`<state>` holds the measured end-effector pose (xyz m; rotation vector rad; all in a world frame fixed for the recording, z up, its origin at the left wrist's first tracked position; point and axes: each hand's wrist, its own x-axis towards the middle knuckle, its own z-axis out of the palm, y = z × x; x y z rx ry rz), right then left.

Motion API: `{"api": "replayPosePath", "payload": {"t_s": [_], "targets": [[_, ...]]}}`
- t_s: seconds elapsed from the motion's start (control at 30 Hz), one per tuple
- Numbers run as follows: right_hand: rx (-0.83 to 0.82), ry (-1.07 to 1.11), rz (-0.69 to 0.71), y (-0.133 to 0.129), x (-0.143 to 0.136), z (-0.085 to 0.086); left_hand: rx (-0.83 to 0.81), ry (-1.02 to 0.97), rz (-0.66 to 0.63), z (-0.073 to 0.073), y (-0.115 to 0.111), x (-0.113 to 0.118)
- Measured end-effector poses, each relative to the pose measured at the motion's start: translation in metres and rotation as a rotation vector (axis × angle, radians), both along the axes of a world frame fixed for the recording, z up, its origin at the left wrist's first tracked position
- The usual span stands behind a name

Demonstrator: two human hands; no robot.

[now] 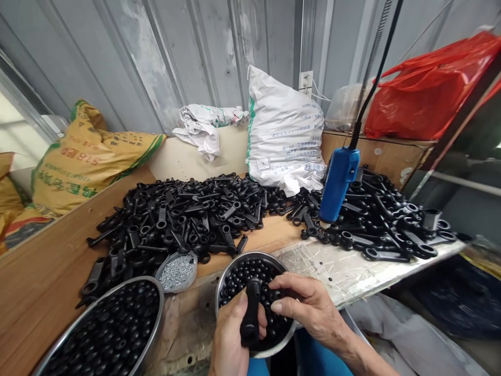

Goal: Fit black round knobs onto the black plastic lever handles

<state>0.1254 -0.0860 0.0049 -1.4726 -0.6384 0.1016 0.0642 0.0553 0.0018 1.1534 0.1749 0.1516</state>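
Observation:
My left hand (234,329) is closed around a black plastic handle-shaped part (251,310), which stands nearly upright above a steel bowl (221,271). Inside that bowl lie many small black balls (239,274). Over the bowl's right side, close to the black part, is my right hand (309,303). Its thumb and index finger are apart, and I make out nothing held between them. Left of the bowl sits a small clear tub (176,272) of silvery screws or pins.
A larger steel bowl (160,308) of black knobs stands at front left. Heaps of black handle parts (183,211) cover the bench's back. A blue electric screwdriver (338,183) hangs at right. Behind are a white sack (284,130), yellow sacks (94,156) and a red bag (430,94).

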Motion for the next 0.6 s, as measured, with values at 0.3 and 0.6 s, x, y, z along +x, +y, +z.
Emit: {"api": "replayPosePath", "payload": {"t_s": [0.3, 0.6], "targets": [[0.139, 0.223, 0.236, 0.011, -0.006, 0.002, -0.127, 0.048, 0.109, -0.016, -0.001, 0.0], [0.185, 0.291, 0.146, 0.015, -0.003, 0.004, 0.043, 0.008, 0.281, -0.034, 0.004, 0.005]]}}
